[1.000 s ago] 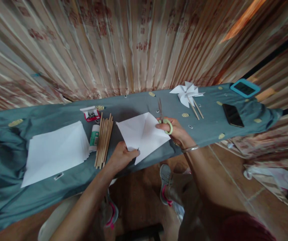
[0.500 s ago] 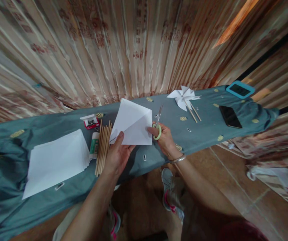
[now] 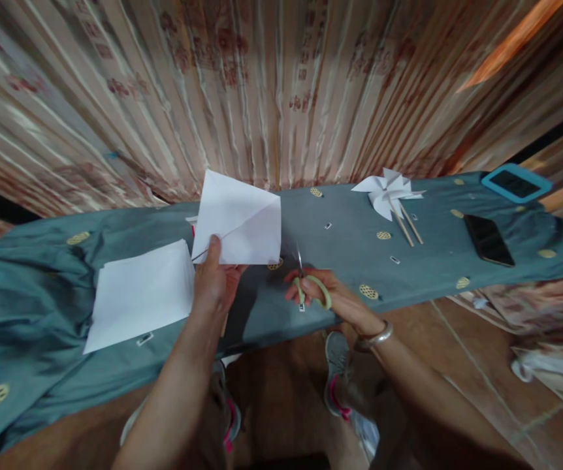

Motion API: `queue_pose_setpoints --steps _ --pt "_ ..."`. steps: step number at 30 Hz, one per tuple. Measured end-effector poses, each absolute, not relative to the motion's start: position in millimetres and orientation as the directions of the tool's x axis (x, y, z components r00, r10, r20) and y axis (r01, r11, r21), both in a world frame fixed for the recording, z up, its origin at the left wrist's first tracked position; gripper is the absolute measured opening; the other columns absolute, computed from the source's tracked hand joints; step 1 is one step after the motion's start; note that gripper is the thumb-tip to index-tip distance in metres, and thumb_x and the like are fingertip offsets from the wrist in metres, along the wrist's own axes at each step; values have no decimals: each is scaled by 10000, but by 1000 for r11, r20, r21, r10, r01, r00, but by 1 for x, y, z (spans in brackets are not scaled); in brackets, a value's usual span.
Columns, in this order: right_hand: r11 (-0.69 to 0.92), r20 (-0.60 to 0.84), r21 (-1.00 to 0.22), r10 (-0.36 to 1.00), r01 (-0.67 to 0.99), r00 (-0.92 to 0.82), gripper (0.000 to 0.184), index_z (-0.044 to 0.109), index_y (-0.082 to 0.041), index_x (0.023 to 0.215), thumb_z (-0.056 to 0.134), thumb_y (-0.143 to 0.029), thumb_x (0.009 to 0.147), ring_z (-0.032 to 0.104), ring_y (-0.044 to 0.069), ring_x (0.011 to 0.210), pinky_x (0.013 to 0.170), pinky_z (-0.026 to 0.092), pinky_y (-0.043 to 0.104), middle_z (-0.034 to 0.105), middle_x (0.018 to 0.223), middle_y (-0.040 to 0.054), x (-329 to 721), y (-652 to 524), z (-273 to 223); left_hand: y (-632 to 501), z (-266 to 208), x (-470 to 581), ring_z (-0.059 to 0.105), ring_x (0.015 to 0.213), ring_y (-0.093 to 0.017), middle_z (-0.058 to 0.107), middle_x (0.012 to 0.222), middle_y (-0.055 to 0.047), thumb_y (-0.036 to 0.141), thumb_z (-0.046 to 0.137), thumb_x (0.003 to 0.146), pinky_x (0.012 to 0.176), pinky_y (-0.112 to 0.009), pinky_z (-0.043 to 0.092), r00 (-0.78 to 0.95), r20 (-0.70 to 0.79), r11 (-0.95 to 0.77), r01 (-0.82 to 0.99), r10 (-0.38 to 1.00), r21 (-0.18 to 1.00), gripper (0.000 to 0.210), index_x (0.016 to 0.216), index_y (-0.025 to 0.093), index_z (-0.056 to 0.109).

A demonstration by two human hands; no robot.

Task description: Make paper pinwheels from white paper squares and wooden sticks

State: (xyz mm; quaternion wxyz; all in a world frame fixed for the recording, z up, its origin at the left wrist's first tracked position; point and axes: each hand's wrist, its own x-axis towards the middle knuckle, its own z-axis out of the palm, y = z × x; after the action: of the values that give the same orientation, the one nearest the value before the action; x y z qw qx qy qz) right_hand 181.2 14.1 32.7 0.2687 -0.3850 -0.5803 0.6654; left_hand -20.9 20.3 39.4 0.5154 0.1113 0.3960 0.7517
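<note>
My left hand (image 3: 217, 279) grips a square sheet of white paper (image 3: 240, 219) by its lower left part, thumb on top. A diagonal crease crosses the sheet, and a slit shows at its lower left corner beside my thumb. To the right, my right hand (image 3: 328, 292) holds scissors (image 3: 321, 291) with pale green handles, fingers in the loops. Their blades point away from me, smeared by motion, apart from the paper. A stack of white paper (image 3: 139, 290) lies left of my left hand.
Two white paper pinwheels (image 3: 388, 192) on wooden sticks lie overlapping at the back right. Beyond them are a black phone (image 3: 488, 240) and a blue-framed device (image 3: 516, 183). A teal cloth (image 3: 345, 261) covers the narrow table, and a curtain (image 3: 262, 85) hangs behind it.
The paper has moved left in my left hand and now covers most of the red box and the sticks. My right hand has drawn the scissors away from the sheet, toward me.
</note>
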Motion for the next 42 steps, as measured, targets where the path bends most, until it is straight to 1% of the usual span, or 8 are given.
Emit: queue_pose_setpoints --steps 5,10,17,24,28,32,38,42 --pt "-206 -260 -965 702 161 -663 545 629 -156 905 617 -678 749 543 130 639 584 452 281 668 778 51 181 6 40 22 40 -27 686 992 -179 734 1069 -74 272 592 892 885 -337 572 -428 -236 -168 -716 872 678 175 1034 185 648" --pt "-215 -244 -968 704 127 -667 565 634 -153 909 642 -686 721 555 120 642 573 463 256 666 761 42 179 6 42 22 38 -21 689 988 -192 734 1042 -75 304 606 886 882 -345 576 -386 -271 -107 -723 882 683 175 1010 185 642" --pt "-179 -215 -976 717 123 -663 545 623 -153 897 630 -674 738 540 134 616 559 476 289 654 737 47 180 8 42 21 36 -14 698 922 -197 736 1015 -74 336 658 847 835 -355 592 -341 -279 -64 -727 898 684 254 1045 179 633" --pt "-224 -258 -965 716 136 -649 494 587 -196 850 654 -661 699 525 134 620 586 456 290 629 721 26 180 7 46 19 36 -10 698 827 -163 746 932 -54 287 632 866 798 -324 598 -318 -306 -32 -738 898 674 189 1014 169 637" --pt "-218 -257 -966 715 141 -651 473 592 -209 835 658 -657 701 538 141 618 591 464 298 636 727 24 181 7 45 19 38 -10 697 847 -178 743 963 -59 275 616 875 787 -345 602 -324 -322 -23 -736 890 676 168 1005 171 644" --pt "-204 -264 -964 703 169 -660 458 594 -181 868 666 -612 732 539 125 617 585 456 276 632 741 22 182 7 43 19 38 -11 695 877 -184 741 990 -65 274 620 872 791 -336 599 -328 -309 -29 -726 893 687 180 1017 170 645" --pt "-171 -250 -968 694 183 -675 480 587 -148 911 658 -597 757 533 117 646 591 444 258 620 786 40 184 7 40 19 36 -11 698 777 -154 741 905 -46 271 609 882 740 -296 604 -316 -288 -39 -732 904 680 152 986 164 642" --pt "-166 -239 -971 697 173 -676 498 604 -132 922 667 -599 760 544 119 641 589 453 256 624 771 41 185 7 36 19 35 -12 698 763 -149 742 874 -41 262 605 885 765 -303 603 -313 -290 -45 -746 904 665 138 969 159 643"
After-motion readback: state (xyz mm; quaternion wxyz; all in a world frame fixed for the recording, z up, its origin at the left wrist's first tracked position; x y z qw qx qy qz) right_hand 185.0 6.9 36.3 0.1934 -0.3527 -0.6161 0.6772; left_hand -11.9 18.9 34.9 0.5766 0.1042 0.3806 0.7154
